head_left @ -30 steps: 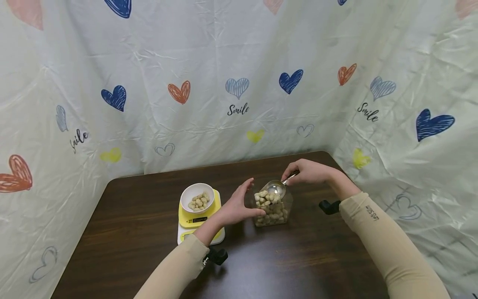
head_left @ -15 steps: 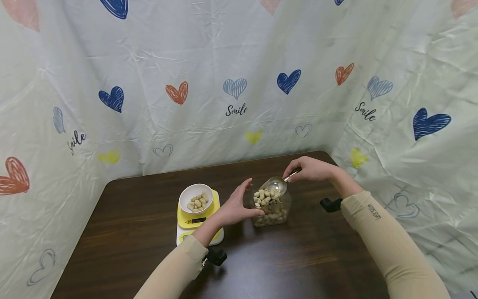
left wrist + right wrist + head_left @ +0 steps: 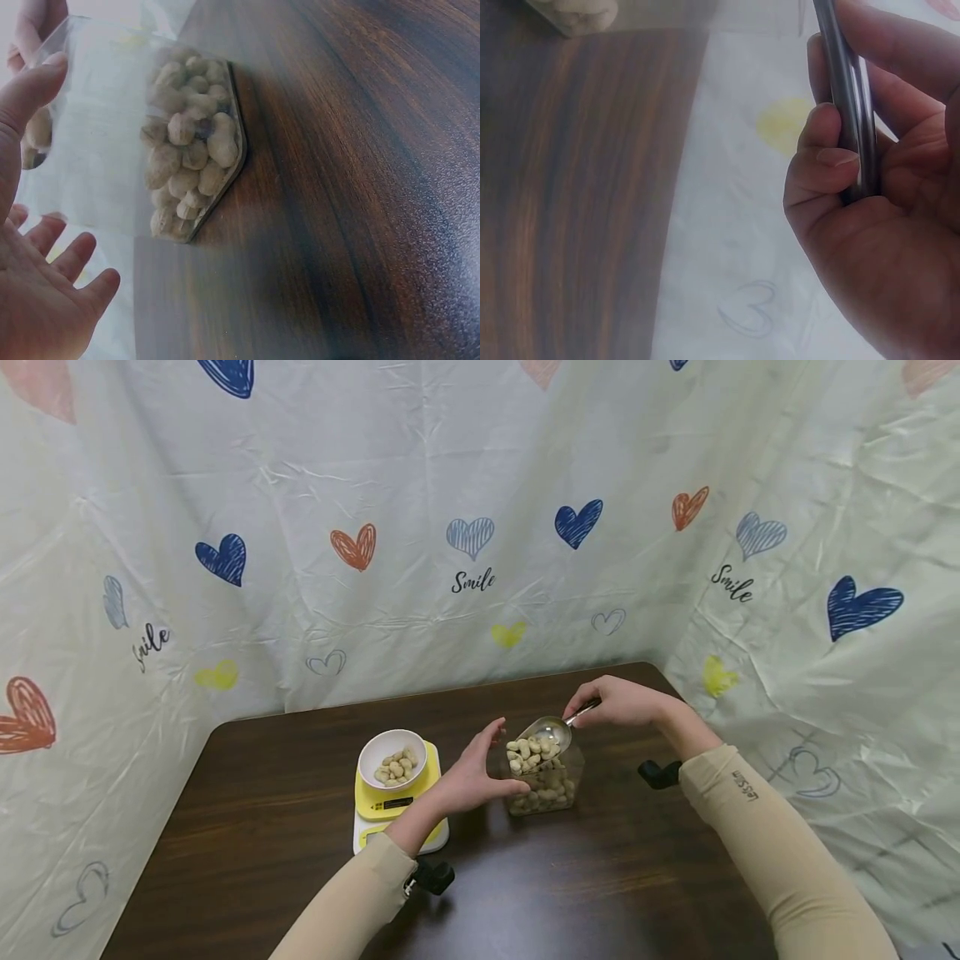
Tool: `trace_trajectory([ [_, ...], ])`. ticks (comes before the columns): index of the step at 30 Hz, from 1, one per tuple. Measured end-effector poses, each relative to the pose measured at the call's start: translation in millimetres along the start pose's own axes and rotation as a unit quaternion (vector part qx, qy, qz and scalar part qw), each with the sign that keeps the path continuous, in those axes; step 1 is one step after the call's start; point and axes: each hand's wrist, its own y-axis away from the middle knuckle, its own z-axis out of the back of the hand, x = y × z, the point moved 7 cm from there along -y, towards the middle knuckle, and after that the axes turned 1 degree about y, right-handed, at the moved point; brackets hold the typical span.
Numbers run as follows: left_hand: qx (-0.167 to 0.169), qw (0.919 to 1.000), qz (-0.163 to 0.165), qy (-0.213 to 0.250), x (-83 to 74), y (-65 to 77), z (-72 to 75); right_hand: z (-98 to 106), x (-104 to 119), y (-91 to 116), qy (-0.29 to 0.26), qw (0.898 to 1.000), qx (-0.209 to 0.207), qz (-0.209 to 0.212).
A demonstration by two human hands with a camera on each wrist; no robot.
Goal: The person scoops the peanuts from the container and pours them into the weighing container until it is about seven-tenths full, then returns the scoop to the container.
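surface [image 3: 285,852] | scale [image 3: 372,807] bearing bowl [image 3: 381,749] | clear container [image 3: 577,767], right of scale | left hand [image 3: 472,779]: fingers extended around container | right hand [image 3: 619,702]: fingers grasping scoop [image 3: 557,734] | peanuts [image 3: 524,755]: in scoop, container, bowl; step apparently scooping, next calls for level lift

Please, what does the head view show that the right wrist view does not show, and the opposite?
Only the head view: the left hand, the scale, the white bowl on it, the scoop's head with peanuts.

Only the right wrist view: the palm side of the right hand, fingers curled round the scoop's handle.

Both: that hand, the handle, the clear container (only its corner at the wrist), the table and the heart-patterned curtain.
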Motion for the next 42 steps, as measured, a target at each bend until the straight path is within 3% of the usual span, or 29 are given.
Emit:
trace_trajectory([
  [10, 0.002, 1.0000, 0.003, 0.003, 1.8, 0.0, 0.0, 8.4, -4.8, 1.8, 0.000, 1.000, -0.014, -0.013],
  [19, -0.002, 1.0000, 0.004, -0.001, 2.1, -0.5, -0.5, 0.5, -5.9, 0.7, -0.028, 1.000, 0.000, 0.001],
  [26, -0.006, 1.0000, 0.000, 0.000, 0.8, -0.1, -1.0, -1.0, -5.3, 1.6, -0.021, 1.000, 0.002, -0.004],
  [42, 0.000, 1.0000, 0.001, -0.006, 4.6, -1.1, -1.6, 11.8, -10.6, 18.6, -0.013, 0.999, -0.034, -0.023],
])
